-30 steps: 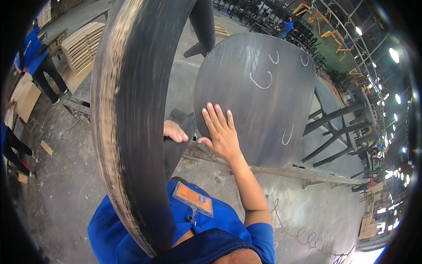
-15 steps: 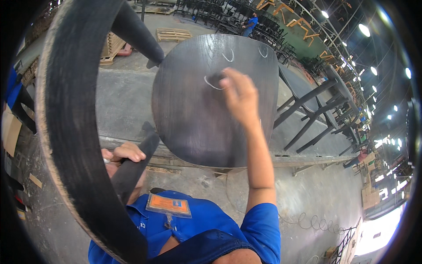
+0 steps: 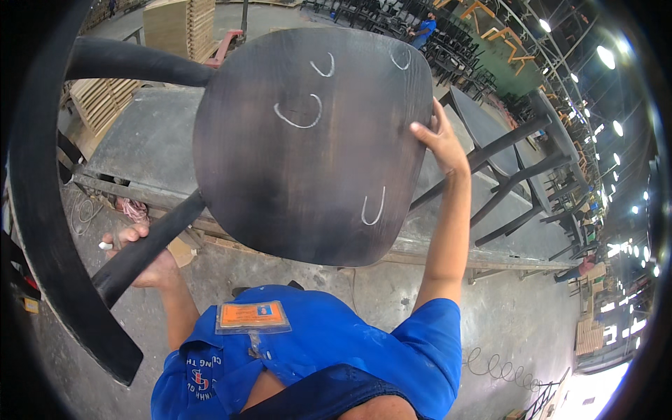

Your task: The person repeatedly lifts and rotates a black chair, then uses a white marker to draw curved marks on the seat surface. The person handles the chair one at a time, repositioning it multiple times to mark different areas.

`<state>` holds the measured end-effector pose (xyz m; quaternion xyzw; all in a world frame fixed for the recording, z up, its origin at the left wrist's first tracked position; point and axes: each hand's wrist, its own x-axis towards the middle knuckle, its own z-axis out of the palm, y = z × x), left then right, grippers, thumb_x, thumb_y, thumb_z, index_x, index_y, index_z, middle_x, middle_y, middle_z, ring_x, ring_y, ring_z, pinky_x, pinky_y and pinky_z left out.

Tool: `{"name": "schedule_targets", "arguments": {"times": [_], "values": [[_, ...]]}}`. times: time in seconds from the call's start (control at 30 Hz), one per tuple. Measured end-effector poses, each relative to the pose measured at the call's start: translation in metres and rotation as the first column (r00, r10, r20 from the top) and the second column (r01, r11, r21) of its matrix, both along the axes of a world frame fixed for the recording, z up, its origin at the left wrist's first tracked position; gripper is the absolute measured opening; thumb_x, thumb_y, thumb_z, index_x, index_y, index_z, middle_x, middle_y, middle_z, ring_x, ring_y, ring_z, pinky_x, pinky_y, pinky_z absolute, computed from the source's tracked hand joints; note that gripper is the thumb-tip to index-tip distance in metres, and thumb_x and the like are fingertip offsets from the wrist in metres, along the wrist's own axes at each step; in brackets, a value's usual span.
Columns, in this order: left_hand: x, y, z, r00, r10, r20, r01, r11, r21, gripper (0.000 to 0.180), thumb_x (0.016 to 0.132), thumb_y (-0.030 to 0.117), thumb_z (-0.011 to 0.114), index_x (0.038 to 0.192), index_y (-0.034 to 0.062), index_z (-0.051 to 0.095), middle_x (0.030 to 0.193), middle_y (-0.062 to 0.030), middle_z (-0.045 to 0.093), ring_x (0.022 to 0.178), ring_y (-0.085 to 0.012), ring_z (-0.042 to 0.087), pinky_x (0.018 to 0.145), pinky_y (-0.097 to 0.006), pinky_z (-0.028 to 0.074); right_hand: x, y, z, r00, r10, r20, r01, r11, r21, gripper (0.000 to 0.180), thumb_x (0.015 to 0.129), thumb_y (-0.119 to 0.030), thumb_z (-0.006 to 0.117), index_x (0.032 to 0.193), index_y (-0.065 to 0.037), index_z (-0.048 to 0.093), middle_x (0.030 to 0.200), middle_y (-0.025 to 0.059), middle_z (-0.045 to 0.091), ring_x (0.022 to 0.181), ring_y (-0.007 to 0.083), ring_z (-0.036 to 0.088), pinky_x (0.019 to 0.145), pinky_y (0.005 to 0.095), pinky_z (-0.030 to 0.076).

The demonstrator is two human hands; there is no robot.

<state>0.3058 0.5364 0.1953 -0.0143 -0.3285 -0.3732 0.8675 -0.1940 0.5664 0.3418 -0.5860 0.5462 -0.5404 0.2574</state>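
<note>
A black wooden chair is tilted up in front of me, its broad rounded seat [image 3: 308, 168] facing me. Several pale curved chalk-like marks show on the seat, three in its upper half and one at lower right. My left hand [image 3: 159, 271] is closed around a post below the curved backrest [image 3: 52, 224]; the post hides part of the palm. A small white piece [image 3: 105, 246] sticks out by its fingers; I cannot tell what it is. My right hand [image 3: 446, 145] grips the seat's right edge, thumb on top, other fingers partly hidden behind.
A long grey workbench [image 3: 150, 140] runs beneath the chair. More black chairs [image 3: 518, 154] stand on it at right. Stacked boards [image 3: 168, 31] and a wooden pallet [image 3: 101, 98] are at far left. A person in blue [image 3: 423, 31] stands far back. A coiled hose [image 3: 500, 367] lies at lower right.
The chair has turned and shifted left, and its backrest has swung farther left. My right hand has gone from over a mark on the seat to the right edge. My left hand moved left with the post.
</note>
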Motion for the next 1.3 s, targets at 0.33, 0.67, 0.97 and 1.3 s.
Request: {"name": "schedule_targets", "arguments": {"times": [0.33, 0.67, 0.97, 1.3], "values": [[0.013, -0.017, 0.008, 0.97, 0.046, -0.239, 0.0, 0.982, 0.19, 0.028, 0.088, 0.035, 0.046, 0.097, 0.0109, 0.058, 0.073, -0.0137, 0.061, 0.071, -0.0295, 0.057, 0.075, -0.042, 0.047, 0.055, 0.014, -0.051, 0.85, -0.363, -0.382, 0.331, 0.932, -0.149, 0.135, 0.056, -0.023, 0.089, 0.148, -0.004, -0.007, 0.148, 0.0284, 0.018, 0.136, 0.0384, 0.028, 0.111, 0.0438, 0.03], [0.019, -0.044, 0.017, 0.936, 0.125, -0.329, -0.047, 0.97, 0.237, 0.029, 0.09, 0.036, 0.044, 0.096, 0.0128, 0.06, 0.071, -0.0171, 0.063, 0.066, -0.0313, 0.06, 0.067, -0.042, 0.051, 0.06, -0.006, -0.032, 0.975, -0.194, -0.104, 0.198, 0.98, 0.025, 0.125, 0.058, -0.002, 0.082, 0.148, -0.005, -0.005, 0.145, 0.0253, 0.027, 0.132, 0.0343, 0.036, 0.108, 0.0421, 0.034], [0.025, -0.055, 0.019, 0.925, 0.122, -0.36, -0.044, 0.975, 0.217, 0.03, 0.09, 0.035, 0.042, 0.097, 0.0116, 0.059, 0.07, -0.0161, 0.062, 0.066, -0.0314, 0.062, 0.066, -0.043, 0.052, 0.067, -0.015, -0.03, 0.957, -0.248, -0.152, 0.256, 0.966, 0.036, 0.127, 0.055, -0.014, 0.088, 0.148, -0.004, 0.001, 0.142, 0.0249, 0.033, 0.133, 0.0359, 0.035, 0.111, 0.043, 0.029], [0.033, -0.061, 0.03, 0.888, 0.306, -0.344, -0.132, 0.886, 0.445, 0.024, 0.084, 0.032, 0.047, 0.097, 0.0134, 0.056, 0.074, -0.0147, 0.06, 0.066, -0.0305, 0.059, 0.065, -0.043, 0.05, 0.072, -0.016, -0.027, 0.946, -0.218, -0.241, 0.238, 0.97, 0.055, 0.13, 0.057, -0.015, 0.088, 0.148, -0.006, -0.005, 0.147, 0.0249, 0.025, 0.138, 0.0348, 0.027, 0.113, 0.0423, 0.026]]}}
